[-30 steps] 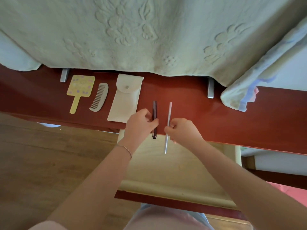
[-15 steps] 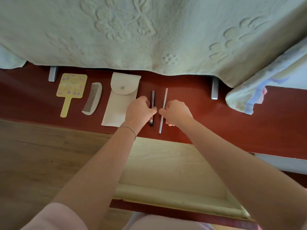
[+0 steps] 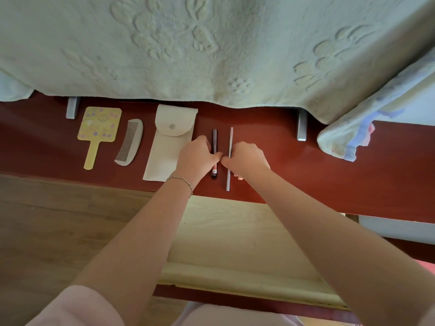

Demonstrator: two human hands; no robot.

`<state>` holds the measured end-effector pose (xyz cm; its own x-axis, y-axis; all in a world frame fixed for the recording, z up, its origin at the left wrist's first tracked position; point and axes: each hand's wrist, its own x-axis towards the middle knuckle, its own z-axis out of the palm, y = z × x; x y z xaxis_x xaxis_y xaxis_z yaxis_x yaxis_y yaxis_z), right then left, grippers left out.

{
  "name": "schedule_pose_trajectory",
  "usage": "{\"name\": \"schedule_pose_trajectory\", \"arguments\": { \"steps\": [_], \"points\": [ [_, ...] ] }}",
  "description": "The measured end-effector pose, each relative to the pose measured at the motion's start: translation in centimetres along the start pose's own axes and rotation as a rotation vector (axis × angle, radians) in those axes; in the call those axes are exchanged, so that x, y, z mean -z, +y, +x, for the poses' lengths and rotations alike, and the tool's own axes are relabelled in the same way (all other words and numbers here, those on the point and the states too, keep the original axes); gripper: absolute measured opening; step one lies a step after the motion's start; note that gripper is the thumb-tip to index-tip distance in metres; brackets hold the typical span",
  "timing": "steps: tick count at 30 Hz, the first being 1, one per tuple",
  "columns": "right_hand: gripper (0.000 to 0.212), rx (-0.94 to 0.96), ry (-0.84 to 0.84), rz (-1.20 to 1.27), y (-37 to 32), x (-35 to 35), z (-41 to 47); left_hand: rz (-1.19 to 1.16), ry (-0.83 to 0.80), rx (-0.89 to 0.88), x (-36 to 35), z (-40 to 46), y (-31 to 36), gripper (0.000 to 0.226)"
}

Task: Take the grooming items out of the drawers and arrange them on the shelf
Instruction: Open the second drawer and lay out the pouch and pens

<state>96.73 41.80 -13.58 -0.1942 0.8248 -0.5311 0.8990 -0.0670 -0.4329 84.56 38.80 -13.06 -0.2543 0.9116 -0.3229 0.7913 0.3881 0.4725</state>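
both pens carried up from over open drawer (image 3: 235,231), now flat on red shelf (image 3: 353,175). my left hand (image 3: 196,156) pinches dark pen (image 3: 214,142), right hand (image 3: 244,158) pinches silver pen (image 3: 230,147), parallel, just beside white pouch (image 3: 169,147). row nearly complete; drawer looks empty.

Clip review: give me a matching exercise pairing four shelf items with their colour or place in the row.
Items:
1. hand mirror
2. comb
3. pouch
4. dark pen-like stick

Descriptions:
A. cream, snap flap
B. under the left hand
C. yellow, far left
D. grey, between mirror and pouch

Pairs: 1-C, 2-D, 3-A, 4-B
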Motion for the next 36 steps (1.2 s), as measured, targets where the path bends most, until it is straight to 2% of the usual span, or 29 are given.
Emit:
{"name": "schedule_pose_trajectory", "arguments": {
  "steps": [7, 12, 14, 16, 19, 22, 27, 32, 36],
  "points": [
    [0.034, -0.009, 0.024, 0.061, 0.2, 0.3, -1.2, 0.011, 0.005, 0.004, 0.2, -0.9, 0.0, 0.038],
    [0.022, -0.045, 0.04, 0.228, 1.6, 0.0, -3.4, -0.016, 0.044, -0.003, 0.1, -3.0, -1.2, 0.036],
    [0.017, -0.015, 0.092, 0.252, 2.9, -0.3, -5.1, -0.049, 0.128, -0.095, 0.0, -4.4, -1.5, 0.032],
    [0.011, 0.088, 0.174, 0.239, 4.4, -0.7, -7.2, -0.084, 0.23, -0.262, -0.3, -6.1, -1.7, 0.024],
    [0.014, 0.301, 0.285, 0.145, 7.3, -1.7, -10.5, -0.022, 0.245, -0.49, -1.6, -8.5, -2.1, 0.028],
    [0.031, 0.373, 0.283, -0.045, 10.7, -2.7, -13.3, 0.108, 0.164, -0.643, -3.5, -10.7, -3.2, 0.048],
    [0.077, 0.335, 0.075, -0.367, 15.3, -4.3, -17.1, 0.338, -0.064, -0.796, -6.3, -14.5, -6.2, 0.083],
    [0.102, 0.379, 0.013, -0.577, 18.3, -6.5, -19.2, 0.478, -0.241, -0.684, -7.4, -16.3, -8.9, 0.106],
    [0.106, 0.374, 0.019, -0.585, 19.2, -7.0, -19.4, 0.522, -0.377, -0.669, -6.7, -17.0, -10.8, 0.12]
  ]
}}
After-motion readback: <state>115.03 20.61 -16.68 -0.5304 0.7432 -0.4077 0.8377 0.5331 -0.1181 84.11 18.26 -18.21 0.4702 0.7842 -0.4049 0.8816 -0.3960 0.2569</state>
